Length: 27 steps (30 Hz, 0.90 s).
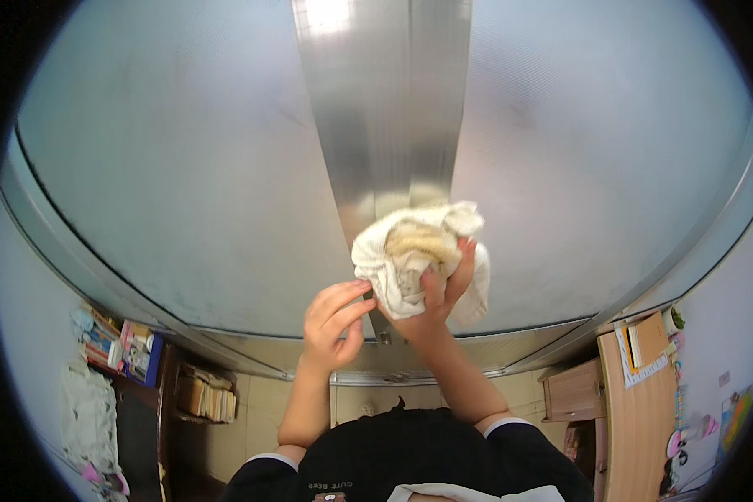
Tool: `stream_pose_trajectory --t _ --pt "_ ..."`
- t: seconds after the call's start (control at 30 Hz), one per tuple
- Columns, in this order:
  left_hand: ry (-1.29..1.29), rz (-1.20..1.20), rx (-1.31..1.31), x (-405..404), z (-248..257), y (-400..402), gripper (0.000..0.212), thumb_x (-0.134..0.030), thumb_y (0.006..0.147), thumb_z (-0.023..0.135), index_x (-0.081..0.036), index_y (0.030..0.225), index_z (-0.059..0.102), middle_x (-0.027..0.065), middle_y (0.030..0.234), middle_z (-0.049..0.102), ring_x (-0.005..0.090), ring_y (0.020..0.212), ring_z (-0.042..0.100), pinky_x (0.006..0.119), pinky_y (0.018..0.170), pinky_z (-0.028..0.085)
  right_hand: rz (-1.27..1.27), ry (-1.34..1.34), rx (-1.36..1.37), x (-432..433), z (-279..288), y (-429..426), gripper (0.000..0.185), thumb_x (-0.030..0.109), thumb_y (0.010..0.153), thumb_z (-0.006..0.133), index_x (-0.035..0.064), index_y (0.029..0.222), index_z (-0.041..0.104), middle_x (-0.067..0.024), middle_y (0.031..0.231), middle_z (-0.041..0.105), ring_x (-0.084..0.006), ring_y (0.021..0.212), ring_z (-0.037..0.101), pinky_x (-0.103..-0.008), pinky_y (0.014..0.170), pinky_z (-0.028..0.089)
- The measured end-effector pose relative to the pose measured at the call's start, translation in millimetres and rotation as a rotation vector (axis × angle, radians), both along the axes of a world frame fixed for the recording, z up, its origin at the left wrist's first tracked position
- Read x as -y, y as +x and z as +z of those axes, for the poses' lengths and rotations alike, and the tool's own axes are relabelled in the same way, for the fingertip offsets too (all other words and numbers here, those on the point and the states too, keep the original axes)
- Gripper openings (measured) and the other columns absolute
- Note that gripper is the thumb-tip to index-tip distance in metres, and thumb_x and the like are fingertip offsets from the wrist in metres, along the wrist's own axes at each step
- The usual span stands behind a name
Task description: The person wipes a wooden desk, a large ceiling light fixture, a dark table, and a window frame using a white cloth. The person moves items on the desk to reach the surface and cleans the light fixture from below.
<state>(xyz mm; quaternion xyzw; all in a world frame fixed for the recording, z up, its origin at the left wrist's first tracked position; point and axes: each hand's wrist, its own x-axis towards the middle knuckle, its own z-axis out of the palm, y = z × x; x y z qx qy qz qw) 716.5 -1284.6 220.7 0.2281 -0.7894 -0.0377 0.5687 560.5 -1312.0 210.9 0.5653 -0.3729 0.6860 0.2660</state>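
Note:
My right hand (436,301) grips a bunched cream-white cloth (376,241), thumb and fingers pressed into its folds. The cloth is up against or just in front of the brushed metal frame (386,106) between two frosted glass panels, and its blurred reflection shows in the metal just above it. Whether it touches the metal I cannot tell. At the cloth's lower left edge is my left hand (336,326), fingers apart and bent, with the fingertips at or very near the fabric and nothing in its grasp. A loose end of the cloth hangs on the right.
Frosted panels stand left (194,188) and right (577,188). A wooden desk (643,414) with notebooks (651,342) is at lower right. At lower left are a dark desk (138,427), a blue box (154,361) of small items and a carton of books (210,398). Tiled floor (270,401) lies below.

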Motion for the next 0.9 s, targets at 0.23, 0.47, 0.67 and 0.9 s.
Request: stream_pose_trajectory --t 0.23,0.47,0.67,0.9 --pt "-0.214 0.521 0.049 34 -16 114 0.04 0.003 0.073 0.049 -0.005 0.109 0.063 0.014 0.121 0.061 0.035 0.115 0.053 0.045 0.097 0.041 -0.023 -0.332 -0.22 26 189 -1 0.082 0.027 0.065 0.083 0.0071 0.133 0.043 -0.0263 0.135 0.042 -0.043 0.128 0.04 -0.05 0.105 0.034" --pt "-0.426 0.717 0.243 83 -55 190 0.052 -0.004 0.08 0.048 -0.006 0.132 0.049 0.0145 0.14 0.048 0.0368 0.136 0.034 0.053 0.11 0.026 -0.152 -0.13 -0.255 18 162 14 0.095 0.024 0.059 0.088 0.0061 0.139 0.04 -0.0212 0.136 0.042 -0.0363 0.125 0.043 -0.0463 0.102 0.038" --pt "-0.464 0.68 0.08 107 -82 181 0.053 -0.009 0.079 0.046 -0.006 0.131 0.049 0.0141 0.145 0.043 0.0384 0.14 0.028 0.056 0.113 0.019 -0.292 0.1 -0.124 -1 -33 55 0.095 0.027 0.071 0.079 0.0204 0.147 0.022 -0.0314 0.147 0.016 -0.049 0.132 0.029 -0.0581 0.103 0.032" --pt "-0.54 0.68 0.109 113 -86 185 0.055 -0.011 0.079 0.045 -0.005 0.134 0.046 0.0161 0.145 0.041 0.0379 0.141 0.027 0.055 0.114 0.018 -0.302 0.12 -0.157 18 -20 107 0.077 0.037 0.08 0.071 0.0121 0.141 0.03 -0.038 0.142 0.024 -0.0549 0.129 0.03 -0.0623 0.104 0.025"
